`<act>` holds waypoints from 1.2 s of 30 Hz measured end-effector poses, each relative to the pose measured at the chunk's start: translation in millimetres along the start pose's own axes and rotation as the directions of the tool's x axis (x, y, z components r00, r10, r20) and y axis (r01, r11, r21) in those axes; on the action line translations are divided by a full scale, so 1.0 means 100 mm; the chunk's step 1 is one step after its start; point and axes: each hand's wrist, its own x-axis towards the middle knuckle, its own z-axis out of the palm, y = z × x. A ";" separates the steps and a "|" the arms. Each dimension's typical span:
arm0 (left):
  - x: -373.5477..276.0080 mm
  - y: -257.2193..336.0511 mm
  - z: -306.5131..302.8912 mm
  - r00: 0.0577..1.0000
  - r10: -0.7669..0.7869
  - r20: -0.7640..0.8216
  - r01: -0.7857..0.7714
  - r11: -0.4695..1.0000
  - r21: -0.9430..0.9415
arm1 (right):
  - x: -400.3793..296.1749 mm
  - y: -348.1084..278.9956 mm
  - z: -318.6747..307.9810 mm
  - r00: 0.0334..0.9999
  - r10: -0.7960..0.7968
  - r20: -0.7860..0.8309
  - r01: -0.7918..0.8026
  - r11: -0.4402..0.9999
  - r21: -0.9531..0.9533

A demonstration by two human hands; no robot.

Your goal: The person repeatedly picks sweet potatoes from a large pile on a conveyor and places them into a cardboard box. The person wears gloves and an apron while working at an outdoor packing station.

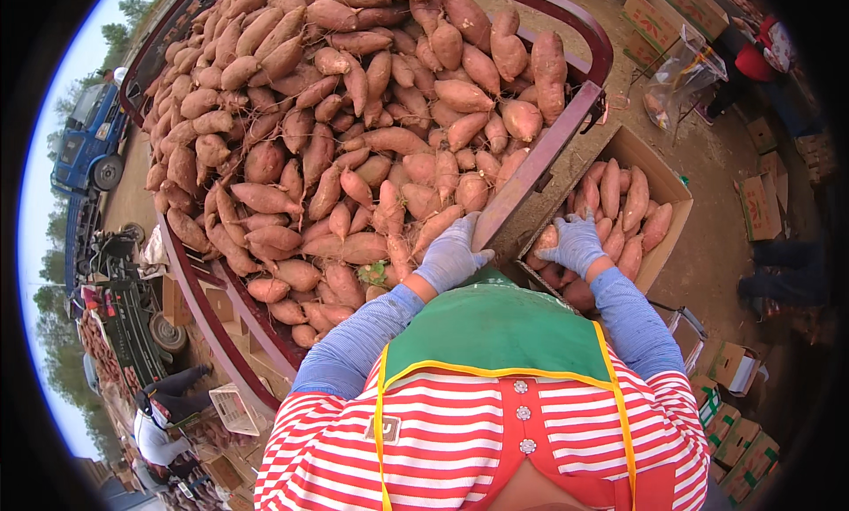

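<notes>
My left hand (454,254), in a thin bluish glove, is at the near end of a dark red metal rail (530,173) of the cart bed, fingers and thumb on either side of it. Beside it lies a heap of sweet potatoes (371,140) with thin roots, filling the bed. My right hand (576,244), gloved alike, is inside an open cardboard box (653,169) to the right of the rail. Its thumb and fingers are around a sweet potato (546,240), partly hidden by the hand. More sweet potatoes (620,199) lie in the box.
Cardboard boxes (736,438) are stacked at lower right, others (653,20) at upper right beside a clear plastic bag (686,73). A bent-over person (159,438) is at lower left near a white plastic crate (235,410). A blue truck (86,140) stands at far left.
</notes>
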 end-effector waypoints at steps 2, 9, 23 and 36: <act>-0.01 -0.04 0.02 1.000 0.012 -0.018 -0.012 1.000 0.005 | 0.04 -0.12 -0.19 0.984 0.083 0.161 -0.066 0.992 -0.109; -0.03 0.01 -0.02 1.000 0.000 0.003 0.000 1.000 -0.005 | 0.38 0.04 0.13 0.978 0.165 -0.125 -0.168 0.986 -0.014; 0.00 -0.16 0.04 0.998 0.053 -0.017 -0.052 0.999 0.013 | 0.73 0.10 0.02 0.906 -0.006 0.423 0.077 0.985 -0.152; -0.01 -0.08 -0.05 0.998 0.055 0.023 -0.054 0.998 -0.036 | 1.04 0.43 0.29 0.856 -0.153 0.493 0.140 0.988 0.064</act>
